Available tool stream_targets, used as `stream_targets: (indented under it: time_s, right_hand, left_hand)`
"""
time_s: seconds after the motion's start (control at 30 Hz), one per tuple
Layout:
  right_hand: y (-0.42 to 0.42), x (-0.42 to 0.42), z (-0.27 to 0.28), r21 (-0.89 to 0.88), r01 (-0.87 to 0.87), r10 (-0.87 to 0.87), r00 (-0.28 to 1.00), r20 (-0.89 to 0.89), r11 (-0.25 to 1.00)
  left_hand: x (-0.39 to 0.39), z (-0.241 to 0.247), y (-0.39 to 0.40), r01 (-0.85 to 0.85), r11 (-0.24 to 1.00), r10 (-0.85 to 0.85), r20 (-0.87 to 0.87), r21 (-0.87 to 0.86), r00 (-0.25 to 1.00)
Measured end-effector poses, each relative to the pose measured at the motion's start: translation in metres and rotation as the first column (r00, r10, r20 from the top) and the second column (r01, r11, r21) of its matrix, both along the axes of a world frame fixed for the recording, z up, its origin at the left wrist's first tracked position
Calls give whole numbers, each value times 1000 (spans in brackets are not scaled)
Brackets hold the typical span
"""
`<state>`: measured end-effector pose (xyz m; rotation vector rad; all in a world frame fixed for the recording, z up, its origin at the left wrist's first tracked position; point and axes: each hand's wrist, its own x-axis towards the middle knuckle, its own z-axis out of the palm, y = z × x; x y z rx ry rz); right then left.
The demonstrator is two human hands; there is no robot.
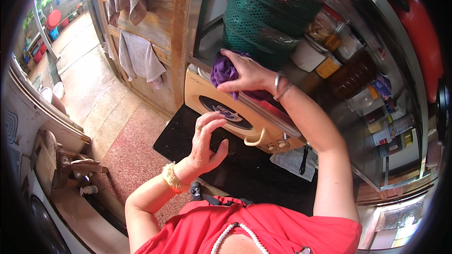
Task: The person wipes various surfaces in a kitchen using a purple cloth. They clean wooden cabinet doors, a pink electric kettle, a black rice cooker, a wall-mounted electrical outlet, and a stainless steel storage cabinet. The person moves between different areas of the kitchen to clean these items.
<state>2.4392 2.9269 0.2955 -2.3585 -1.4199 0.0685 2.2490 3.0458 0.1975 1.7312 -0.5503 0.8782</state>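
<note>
My right hand grips a bunched purple cloth against the front edge of the metal shelf unit. Right behind it stand green perforated plastic baskets, partly blurred. Beneath the cloth is a cream-coloured appliance with a dark oval panel, a curved handle and knobs. My left hand hovers before this appliance, holding nothing, its fingers apart and slightly curled. A black surface extends below both hands.
Jars and bottles crowd the shelf at right. A black-handled utensil lies on a pale cloth. Towels hang on the wooden panel at left. Beyond the doorway runs a paved floor; a wooden stool-like piece stands lower left.
</note>
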Motion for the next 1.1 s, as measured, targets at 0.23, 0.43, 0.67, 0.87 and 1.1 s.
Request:
stream_targets:
  time_s: [0.23, 0.43, 0.67, 0.87, 1.1]
  right_hand:
    - [54, 32, -7, 68, 137, -136, 991, -19, 988]
    - [49, 17, -9, 99, 2, -22, 980, 195, 995]
    - [12, -40, -17, 74, -316, 256, 868, 425, 946]
    - [-39, -84, -34, 290, -186, 162, 981, 105, 939]
    - [-72, -152, -52, 336, -211, 230, 973, -16, 918]
  left_hand:
    - [-16, -13, 32, 31, 999, -33, -80, -38, 996]
    - [-15, -18, 33, 68, 992, -83, -153, -103, 985]
    - [-3, -35, 6, 76, 995, -90, -237, -68, 967]
    - [7, -35, -17, 177, 339, -832, -207, -924, 515]
    - [-25, -26, -63, 59, 84, -823, -36, -995, 568]
